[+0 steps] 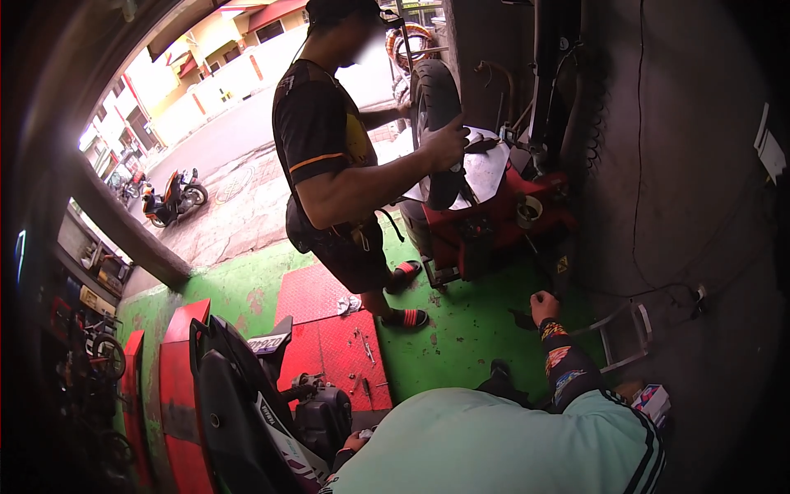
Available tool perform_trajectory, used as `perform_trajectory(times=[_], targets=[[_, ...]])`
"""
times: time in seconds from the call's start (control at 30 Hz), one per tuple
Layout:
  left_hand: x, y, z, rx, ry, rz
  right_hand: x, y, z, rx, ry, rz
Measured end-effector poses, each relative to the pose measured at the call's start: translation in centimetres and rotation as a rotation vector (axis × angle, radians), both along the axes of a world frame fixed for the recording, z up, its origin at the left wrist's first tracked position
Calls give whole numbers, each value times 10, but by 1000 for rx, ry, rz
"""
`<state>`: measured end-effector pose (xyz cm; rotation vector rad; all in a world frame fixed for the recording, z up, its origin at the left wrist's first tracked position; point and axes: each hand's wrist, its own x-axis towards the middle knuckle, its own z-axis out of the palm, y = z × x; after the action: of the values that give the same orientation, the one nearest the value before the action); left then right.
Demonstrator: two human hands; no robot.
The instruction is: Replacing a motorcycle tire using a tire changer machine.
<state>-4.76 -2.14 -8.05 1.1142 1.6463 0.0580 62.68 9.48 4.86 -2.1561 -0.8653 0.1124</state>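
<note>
Green floor extends beneath the right hand; the left hand is beside the motorcycle engine. Grip state, both hands: not determinable.

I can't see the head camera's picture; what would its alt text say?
A co-worker stands holding a tyre upright at a red machine. Nearer, the camera wearer's right hand is held out above a green floor, while the left hand, partly hidden, is low beside a motorbike.
</note>
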Motion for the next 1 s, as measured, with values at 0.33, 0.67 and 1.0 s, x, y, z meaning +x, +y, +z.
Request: perform_trajectory(times=[0.33,0.67,1.0], targets=[[0,-2,3,11,16,24,0,-1,8,-81,109,50],[9,-11,14,10,80,58,3,1,-3,-68,33,44],[5,-13,2,26,53,29,1,1,-1,-5,17,12]])
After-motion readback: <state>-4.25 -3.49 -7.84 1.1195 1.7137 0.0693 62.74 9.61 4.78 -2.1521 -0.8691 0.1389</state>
